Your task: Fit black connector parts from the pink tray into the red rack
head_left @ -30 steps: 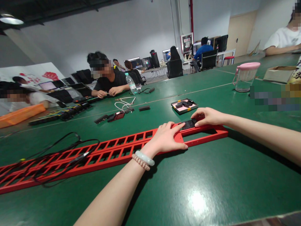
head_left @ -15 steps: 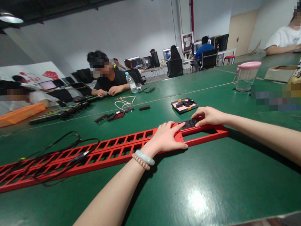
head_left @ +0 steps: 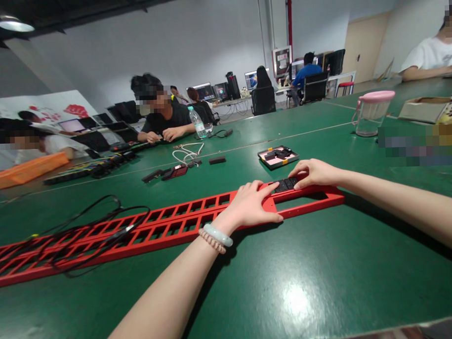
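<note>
A long red slotted frame point(head_left: 183, 229) lies across the table from the left edge to right of centre. My left hand point(head_left: 249, 206) rests on it with fingers spread. Its index fingertip touches a row of black blocks point(head_left: 285, 185) seated in the far slot near the right end. My right hand point(head_left: 313, 173) is closed at the right end of that row, thumb and fingertips on the black blocks; the fingers partly hide them. Black cables point(head_left: 113, 237) lie over the frame's left half.
Behind the frame is a shallow box point(head_left: 272, 164) of black parts. Further left lie a black bar point(head_left: 217, 160), dark modules point(head_left: 174, 173) and a white cable point(head_left: 186, 153). A pink-lidded cup point(head_left: 374, 112) stands at right, a bottle point(head_left: 197, 123) further back. Several people sit around.
Both hands keep the same grip and place on the frame and black blocks. Only the camera view has shifted very slightly.
</note>
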Available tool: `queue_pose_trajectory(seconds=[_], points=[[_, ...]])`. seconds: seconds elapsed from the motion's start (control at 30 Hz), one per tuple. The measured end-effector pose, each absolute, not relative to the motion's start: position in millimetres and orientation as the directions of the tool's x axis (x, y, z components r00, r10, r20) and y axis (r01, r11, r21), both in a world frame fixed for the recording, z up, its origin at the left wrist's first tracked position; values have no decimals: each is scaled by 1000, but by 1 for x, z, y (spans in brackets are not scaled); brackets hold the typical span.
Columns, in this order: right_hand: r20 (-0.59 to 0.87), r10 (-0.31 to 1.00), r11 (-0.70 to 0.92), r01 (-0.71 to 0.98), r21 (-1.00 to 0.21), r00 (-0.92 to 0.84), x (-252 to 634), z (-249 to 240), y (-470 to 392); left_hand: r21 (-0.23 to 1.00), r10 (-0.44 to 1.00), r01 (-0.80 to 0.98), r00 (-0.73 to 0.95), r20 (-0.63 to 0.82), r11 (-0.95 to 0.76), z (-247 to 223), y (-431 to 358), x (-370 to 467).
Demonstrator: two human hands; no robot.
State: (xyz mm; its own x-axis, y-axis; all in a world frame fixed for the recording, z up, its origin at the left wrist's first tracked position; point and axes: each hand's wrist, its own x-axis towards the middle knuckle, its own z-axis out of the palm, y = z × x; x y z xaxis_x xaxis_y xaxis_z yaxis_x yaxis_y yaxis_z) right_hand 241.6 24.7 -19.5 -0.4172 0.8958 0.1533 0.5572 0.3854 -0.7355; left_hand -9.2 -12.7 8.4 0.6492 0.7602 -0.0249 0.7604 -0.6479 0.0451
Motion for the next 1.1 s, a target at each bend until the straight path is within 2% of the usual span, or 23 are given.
queue_pose_trajectory(seconds=[0.37,0.73,1.1], points=[[149,869,431,572,-698,-472,245,-12,21,45,758,758,652,-29,-651,8,-13,-9],[190,848,501,634,-590,-494,243,-11,19,42,762,762,648,-27,-646,10,-15,-9],[228,842,520,627,-580,-488,238,-16,16,47,759,759,651,-19,-649,9,-14,-10]])
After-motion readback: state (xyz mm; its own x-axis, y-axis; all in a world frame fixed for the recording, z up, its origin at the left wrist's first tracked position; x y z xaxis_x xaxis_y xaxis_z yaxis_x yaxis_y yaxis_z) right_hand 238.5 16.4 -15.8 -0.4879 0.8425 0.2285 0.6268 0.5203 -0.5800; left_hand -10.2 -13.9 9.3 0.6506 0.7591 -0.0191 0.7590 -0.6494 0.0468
